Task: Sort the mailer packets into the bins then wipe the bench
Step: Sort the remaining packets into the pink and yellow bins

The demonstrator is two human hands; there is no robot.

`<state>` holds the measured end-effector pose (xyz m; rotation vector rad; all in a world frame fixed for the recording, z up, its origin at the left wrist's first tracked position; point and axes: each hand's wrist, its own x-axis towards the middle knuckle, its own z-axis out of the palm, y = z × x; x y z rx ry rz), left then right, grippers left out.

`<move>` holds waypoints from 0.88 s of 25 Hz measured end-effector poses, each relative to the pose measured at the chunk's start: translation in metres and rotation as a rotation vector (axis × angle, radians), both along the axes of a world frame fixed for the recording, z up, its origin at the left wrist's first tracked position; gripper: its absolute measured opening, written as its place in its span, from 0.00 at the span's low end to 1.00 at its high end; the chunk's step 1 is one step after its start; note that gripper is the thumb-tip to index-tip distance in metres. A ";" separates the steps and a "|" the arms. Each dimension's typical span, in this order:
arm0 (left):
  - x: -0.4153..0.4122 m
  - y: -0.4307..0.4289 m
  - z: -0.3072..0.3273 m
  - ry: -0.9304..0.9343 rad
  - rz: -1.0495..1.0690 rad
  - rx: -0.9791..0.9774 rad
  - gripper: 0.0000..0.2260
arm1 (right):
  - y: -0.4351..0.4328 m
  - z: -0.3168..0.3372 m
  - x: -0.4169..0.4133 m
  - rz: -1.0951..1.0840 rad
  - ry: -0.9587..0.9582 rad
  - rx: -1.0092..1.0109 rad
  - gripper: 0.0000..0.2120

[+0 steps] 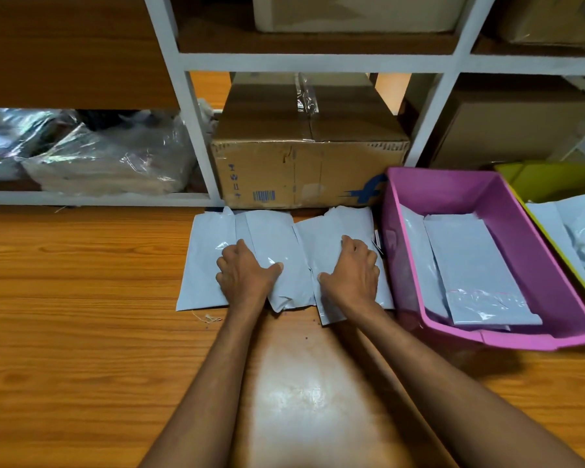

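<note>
Both the left hand and right hand are pressed flat, fingers spread, on the mailer packets (long axes up-frame); the pink bin is nearer the right hand.

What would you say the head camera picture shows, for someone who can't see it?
A person's left hand and right hand press flat on white mailer packets lying on a wooden bench. To the right, a pink bin and a yellow bin already hold packets, and a cardboard box sits behind.

Stockroom: shelved cartons, sorting bins
</note>
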<state>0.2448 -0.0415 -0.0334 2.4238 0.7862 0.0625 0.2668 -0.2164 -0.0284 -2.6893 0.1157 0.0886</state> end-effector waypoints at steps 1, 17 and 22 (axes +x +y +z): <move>0.003 0.001 -0.001 -0.008 -0.012 0.037 0.41 | 0.000 0.000 0.002 -0.020 -0.010 -0.006 0.39; 0.002 -0.005 0.029 -0.381 -0.015 -0.539 0.08 | -0.002 0.061 -0.006 -0.084 -0.125 0.548 0.10; -0.027 -0.016 0.088 -0.494 0.030 -0.735 0.12 | -0.052 0.123 -0.039 -0.024 -0.227 0.709 0.15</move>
